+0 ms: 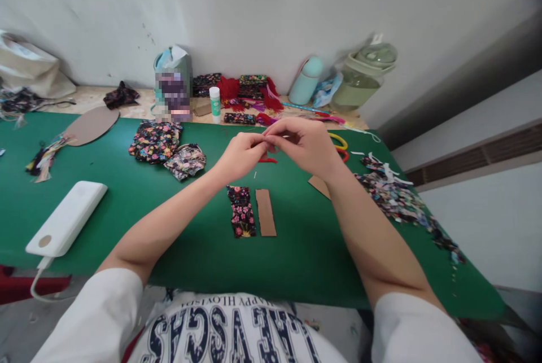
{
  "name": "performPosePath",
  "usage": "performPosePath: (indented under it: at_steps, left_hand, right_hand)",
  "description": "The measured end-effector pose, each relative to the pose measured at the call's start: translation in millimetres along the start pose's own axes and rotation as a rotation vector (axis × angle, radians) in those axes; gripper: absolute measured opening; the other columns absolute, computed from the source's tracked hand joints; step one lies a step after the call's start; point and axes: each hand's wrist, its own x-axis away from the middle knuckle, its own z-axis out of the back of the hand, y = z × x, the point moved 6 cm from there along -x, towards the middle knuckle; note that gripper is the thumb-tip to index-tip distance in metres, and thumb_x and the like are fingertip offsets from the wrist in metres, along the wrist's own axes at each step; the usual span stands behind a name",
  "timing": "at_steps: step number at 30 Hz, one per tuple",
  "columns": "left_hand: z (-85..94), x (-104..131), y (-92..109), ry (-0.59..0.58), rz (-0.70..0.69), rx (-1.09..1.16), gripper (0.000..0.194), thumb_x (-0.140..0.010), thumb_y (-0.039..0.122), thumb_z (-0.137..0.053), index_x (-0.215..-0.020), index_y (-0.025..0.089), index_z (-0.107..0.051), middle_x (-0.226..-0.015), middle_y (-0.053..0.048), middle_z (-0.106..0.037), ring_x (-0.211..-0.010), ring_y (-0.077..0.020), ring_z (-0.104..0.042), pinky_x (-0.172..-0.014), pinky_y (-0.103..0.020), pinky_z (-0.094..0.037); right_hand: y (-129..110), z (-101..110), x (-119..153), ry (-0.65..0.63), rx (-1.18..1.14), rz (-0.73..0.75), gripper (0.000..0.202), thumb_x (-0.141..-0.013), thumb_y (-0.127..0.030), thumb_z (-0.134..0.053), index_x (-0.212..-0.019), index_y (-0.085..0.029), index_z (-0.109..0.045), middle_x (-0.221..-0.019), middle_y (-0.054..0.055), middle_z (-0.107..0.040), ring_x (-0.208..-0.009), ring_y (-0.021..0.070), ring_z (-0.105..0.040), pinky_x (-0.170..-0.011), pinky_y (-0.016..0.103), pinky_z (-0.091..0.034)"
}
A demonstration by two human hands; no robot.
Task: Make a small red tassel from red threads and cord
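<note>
Over the middle of the green table, my left hand point(242, 155) and my right hand point(305, 141) meet at the fingertips. Both are closed in a pinch, and whatever is between them is too small or hidden to name. Below the fingers lies a thin red strip point(267, 160). Nearer me, a black floral fabric strip point(243, 211) lies beside a brown cardboard strip point(266, 213). Partly behind my right hand are yellow and red loop handles point(339, 140), perhaps scissors. A piece of cardboard point(320, 186) shows beside my right forearm.
Floral fabric pieces point(156, 140) and a white power bank point(68, 218) with a cable are to the left. A glue stick point(215, 104) stands at the back, near a turquoise bottle point(305, 82) and a green jug point(359, 78). Fabric scraps point(393, 193) heap along the right edge.
</note>
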Motion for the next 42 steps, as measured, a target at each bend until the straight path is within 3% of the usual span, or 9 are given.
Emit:
performPosePath:
  at_steps: [5,9,15,21,29,34,38,42]
  left_hand:
    - [1.4,-3.6,-2.6,-0.005,-0.019,0.001,0.021,-0.086,0.02,-0.047,-0.07,0.014,-0.06,-0.056,0.003,-0.047,-0.053,-0.0089,-0.04,-0.054,-0.023,-0.033]
    - [7.0,-7.9,-7.4,-0.008,0.014,-0.032,0.021,-0.086,0.019,-0.046,-0.07,0.015,-0.058,-0.056,0.004,-0.043,-0.052,-0.0092,-0.037,-0.052,-0.023,-0.031]
    - [25.2,-17.1,-20.6,0.091,0.068,-0.136,0.02,-0.086,0.017,-0.044,-0.068,0.016,-0.055,-0.058,0.003,-0.047,-0.053,-0.01,-0.04,-0.054,-0.023,-0.033]
    - [39.3,-23.1,-36.0,0.078,0.136,-0.311,0.021,-0.084,0.022,-0.048,-0.067,0.017,-0.058,-0.051,0.003,-0.045,-0.05,-0.0115,-0.041,-0.054,-0.024,-0.034]
    - [38.5,-27.6,-60.3,-0.048,0.191,-0.562,0.022,-0.079,0.016,-0.053,-0.062,0.018,-0.067,-0.052,-0.002,-0.059,-0.054,-0.0164,-0.052,-0.063,-0.028,-0.041]
    - [43.5,-32.3,-66.6,0.024,0.091,-0.607,0.017,-0.072,0.015,-0.06,-0.062,0.02,-0.073,-0.064,-0.007,-0.066,-0.067,-0.0214,-0.06,-0.072,-0.032,-0.047]
    - [39.4,-32.5,-78.4,-0.045,0.137,-0.653,0.02,-0.072,0.01,-0.058,-0.066,0.019,-0.074,-0.073,-0.008,-0.07,-0.076,-0.0233,-0.064,-0.08,-0.033,-0.048]
    - [32.4,-28.6,-83.3,-0.076,0.163,-0.791,0.019,-0.076,0.011,-0.058,-0.086,0.014,-0.074,-0.084,-0.012,-0.07,-0.083,-0.0245,-0.064,-0.081,-0.034,-0.049]
  right_hand:
    - [10.5,-0.6,-3.8,0.045,-0.038,-0.034,0.008,-0.082,-0.027,-0.063,-0.078,-0.021,-0.063,-0.081,0.004,-0.065,-0.079,0.0185,-0.062,-0.072,0.033,-0.052]
    - [34.1,5.1,-8.1,0.108,-0.201,-0.137,0.015,-0.082,-0.034,-0.064,-0.076,-0.022,-0.057,-0.071,0.0,-0.062,-0.068,0.0155,-0.062,-0.065,0.031,-0.054]
    - [66.9,13.2,-10.0,0.132,-0.075,-0.258,0.016,-0.081,-0.028,-0.064,-0.072,-0.021,-0.053,-0.064,0.0,-0.063,-0.056,0.0147,-0.061,-0.057,0.03,-0.051]
    - [88.0,2.3,-8.3,-0.018,0.155,-0.326,0.012,-0.084,-0.021,-0.057,-0.072,-0.02,-0.052,-0.057,-0.001,-0.06,-0.052,0.0152,-0.059,-0.059,0.03,-0.048]
    - [99.3,-14.8,-0.9,-0.26,0.494,-0.436,0.012,-0.088,-0.018,-0.05,-0.084,-0.016,-0.061,-0.081,0.009,-0.069,-0.081,0.0214,-0.064,-0.076,0.032,-0.045]
    - [104.1,-24.7,2.8,-0.327,0.526,-0.443,0.015,-0.088,-0.017,-0.049,-0.089,-0.014,-0.064,-0.086,0.011,-0.07,-0.083,0.0212,-0.064,-0.074,0.03,-0.045]
    - [107.8,-30.2,7.4,-0.393,0.555,-0.478,0.015,-0.088,-0.019,-0.05,-0.09,-0.015,-0.064,-0.09,0.011,-0.071,-0.082,0.0211,-0.064,-0.067,0.028,-0.043]
    - [108.4,-29.8,9.2,-0.434,0.606,-0.494,0.014,-0.086,-0.022,-0.051,-0.088,-0.019,-0.065,-0.095,0.009,-0.072,-0.085,0.0218,-0.065,-0.061,0.027,-0.039]
